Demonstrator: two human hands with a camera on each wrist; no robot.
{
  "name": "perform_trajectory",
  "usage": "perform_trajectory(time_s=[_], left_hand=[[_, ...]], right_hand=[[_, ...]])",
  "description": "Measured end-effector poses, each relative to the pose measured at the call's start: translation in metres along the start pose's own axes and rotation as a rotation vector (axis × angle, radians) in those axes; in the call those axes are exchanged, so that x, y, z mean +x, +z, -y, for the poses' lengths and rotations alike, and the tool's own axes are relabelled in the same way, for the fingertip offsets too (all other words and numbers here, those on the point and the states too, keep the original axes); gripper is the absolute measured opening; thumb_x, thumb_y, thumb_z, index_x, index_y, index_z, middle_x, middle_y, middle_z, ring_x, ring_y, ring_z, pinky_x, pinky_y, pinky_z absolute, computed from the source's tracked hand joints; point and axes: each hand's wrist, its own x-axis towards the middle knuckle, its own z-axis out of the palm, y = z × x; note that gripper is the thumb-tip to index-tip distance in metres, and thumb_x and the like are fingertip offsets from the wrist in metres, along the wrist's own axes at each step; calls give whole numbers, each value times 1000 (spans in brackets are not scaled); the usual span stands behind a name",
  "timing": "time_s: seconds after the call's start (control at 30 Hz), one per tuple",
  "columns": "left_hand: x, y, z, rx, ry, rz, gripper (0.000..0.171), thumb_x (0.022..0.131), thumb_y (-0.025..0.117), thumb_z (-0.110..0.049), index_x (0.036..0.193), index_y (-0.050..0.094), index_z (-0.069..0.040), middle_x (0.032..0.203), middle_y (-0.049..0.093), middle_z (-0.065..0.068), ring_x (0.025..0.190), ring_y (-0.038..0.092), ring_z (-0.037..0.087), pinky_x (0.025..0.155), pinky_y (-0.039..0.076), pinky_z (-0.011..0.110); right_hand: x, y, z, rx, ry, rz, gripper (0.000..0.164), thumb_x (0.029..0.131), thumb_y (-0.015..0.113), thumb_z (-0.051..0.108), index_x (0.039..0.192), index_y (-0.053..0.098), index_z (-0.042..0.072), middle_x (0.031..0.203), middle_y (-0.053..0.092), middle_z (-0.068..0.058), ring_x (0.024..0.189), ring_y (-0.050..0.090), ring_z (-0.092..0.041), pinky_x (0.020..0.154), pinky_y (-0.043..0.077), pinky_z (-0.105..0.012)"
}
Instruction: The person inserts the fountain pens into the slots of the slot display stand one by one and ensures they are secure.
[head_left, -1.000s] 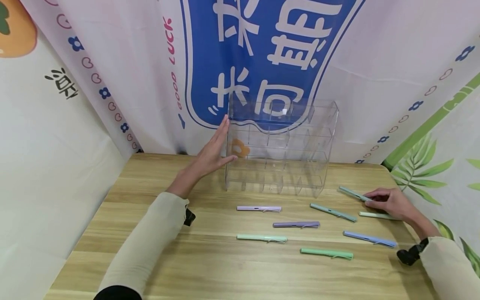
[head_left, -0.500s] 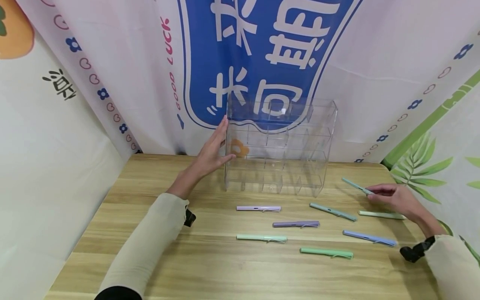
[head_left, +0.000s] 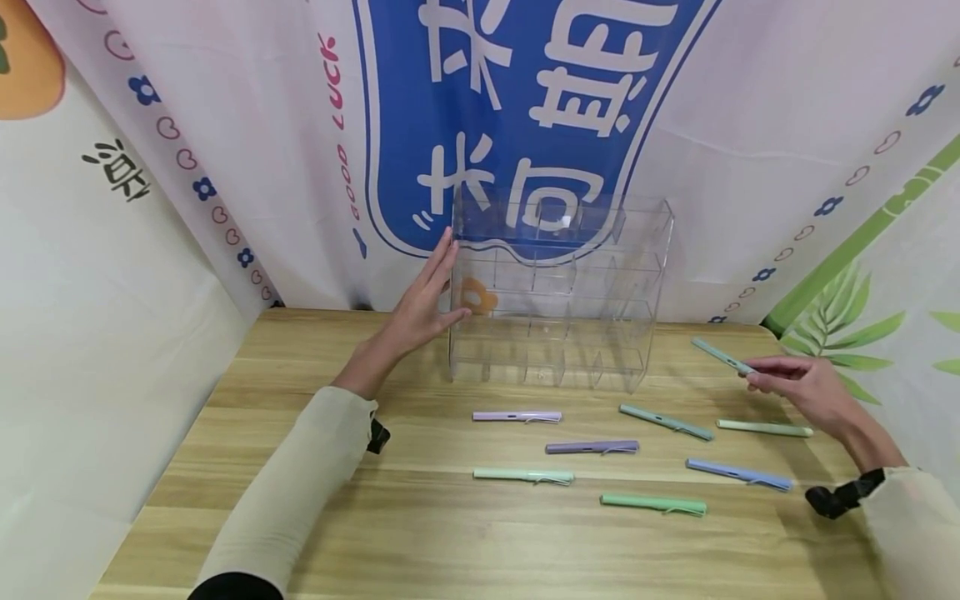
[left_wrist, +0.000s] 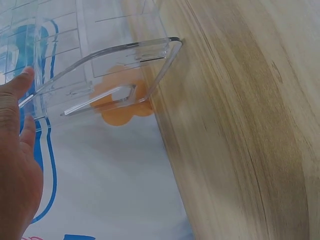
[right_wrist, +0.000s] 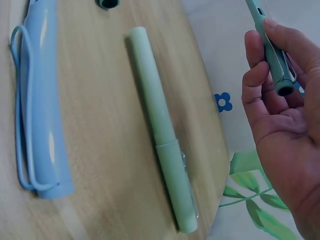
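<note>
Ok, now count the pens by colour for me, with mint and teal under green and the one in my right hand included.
Purple pens: 2
Blue pens: 1
Green pens, counting the one in your right hand: 5
Total: 8

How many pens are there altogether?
8. The right hand holds one pen. Seven lie on the table: lilac pen and mint pen leftmost; purple pen, then teal pen farther right; pale green pen and blue pen rightmost; bright green pen frontmost. None looks hidden.
</note>
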Motion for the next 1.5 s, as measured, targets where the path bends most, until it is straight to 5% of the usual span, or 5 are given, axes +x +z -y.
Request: perform_trajectory(time_s=[0.27, 0.7, 1.23, 1.5], left_hand=[[1, -1, -1, -1, 1, 8, 110, 81, 89, 6, 165, 17, 9, 179, -1, 14, 162, 19, 31, 108, 54, 46], [2, -2, -1, -8, -8, 13, 111, 82, 88, 7, 166, 15, 8, 179, -3, 14, 163, 17, 31, 109, 54, 47], [1, -2, 1, 8, 33, 5, 111, 82, 87, 7, 164, 14, 11, 178, -3, 18, 163, 16, 31, 108, 54, 45], [0, -1, 2, 8, 34, 1, 110, 81, 88, 7, 165, 16, 10, 178, -1, 18, 162, 18, 33, 108, 54, 46]], right_hand=[[2, -1, 13, 46, -16, -4, 34, 103, 72, 15, 130, 71, -5, 101, 80, 12, 89, 75, -9, 78, 59, -19], [7, -2, 38, 36, -52, 2, 28, 102, 73, 14, 126, 75, -2, 93, 81, 0, 83, 73, -12, 72, 58, -20], [16, 5, 63, 106, -264, 51, 20, 99, 68, -8, 118, 72, -14, 87, 80, -5, 74, 74, -13, 67, 61, -22], [18, 6, 74, 94, -296, 31, 18, 97, 69, -9, 115, 74, -12, 83, 79, -4, 70, 73, -14, 64, 59, -22]])
